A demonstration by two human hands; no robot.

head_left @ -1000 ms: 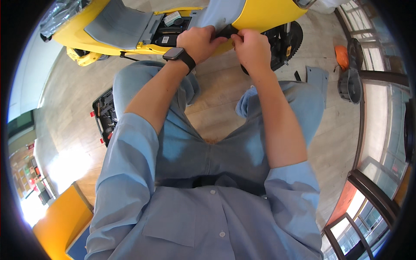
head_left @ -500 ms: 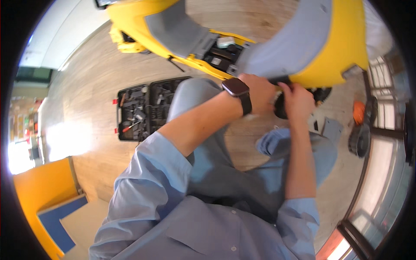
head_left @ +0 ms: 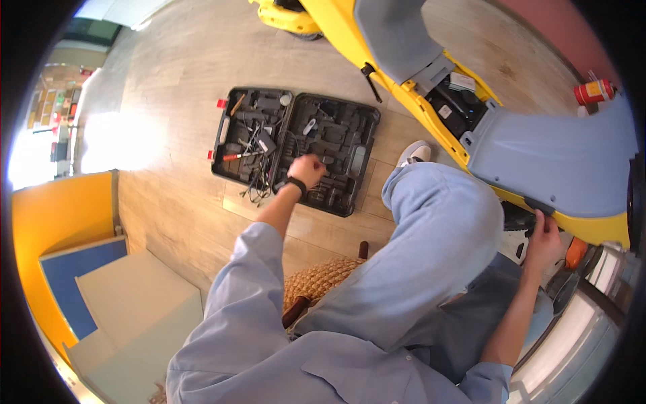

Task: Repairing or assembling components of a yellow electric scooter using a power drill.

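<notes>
I have the left hand (head_left: 307,172) curled over the right half of the open tool case (head_left: 369,158); I can't tell if it grips anything. The case lies on the floor, its long way left to right, dipping a bit right. My right hand (head_left: 545,244) touches the scooter's (head_left: 552,151) low edge, its pinch unclear. The scooter slants from top left down to right.

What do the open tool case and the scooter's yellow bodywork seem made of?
The tool case: probably hard plastic, dull black, judging by its moulded recesses. The yellow bodywork: smooth, curved, evenly coloured, likely plastic, though painted metal remains possible.
</notes>
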